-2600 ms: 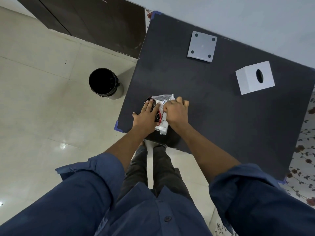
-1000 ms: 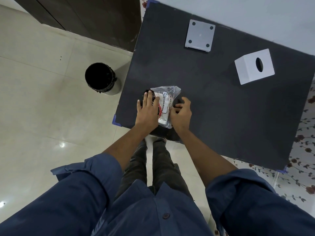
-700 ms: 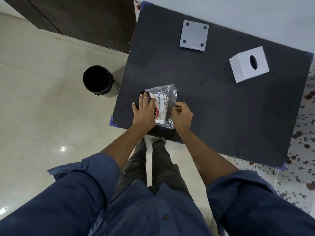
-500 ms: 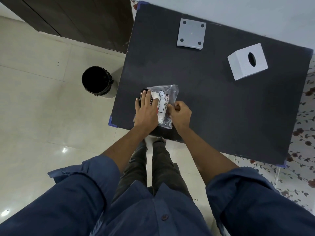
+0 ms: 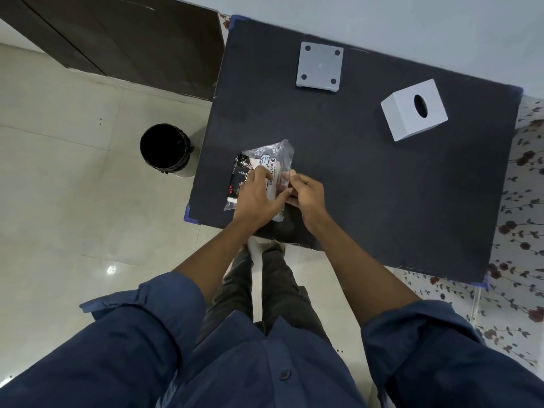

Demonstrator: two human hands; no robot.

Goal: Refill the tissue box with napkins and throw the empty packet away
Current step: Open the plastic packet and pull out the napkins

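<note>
A clear plastic napkin packet (image 5: 272, 160) with a white label and a black printed part lies near the front left of the black table (image 5: 368, 172). My left hand (image 5: 257, 198) rests on the packet, fingers pinching its plastic. My right hand (image 5: 306, 192) grips the packet's right edge. Both hands meet over the packet's near end. The white tissue box (image 5: 413, 110) with an oval slot stands at the far right of the table, well away from both hands.
A grey square plate (image 5: 320, 67) with corner holes lies at the table's far edge. On the tiled floor left of the table stands a black-lined bin (image 5: 166, 150). A dark wooden cabinet (image 5: 132, 36) is at the far left.
My right hand has come off the packet's top and now pinches its right edge beside my left hand. The clear plastic has been pulled up and loosened. The packet stays in place.
</note>
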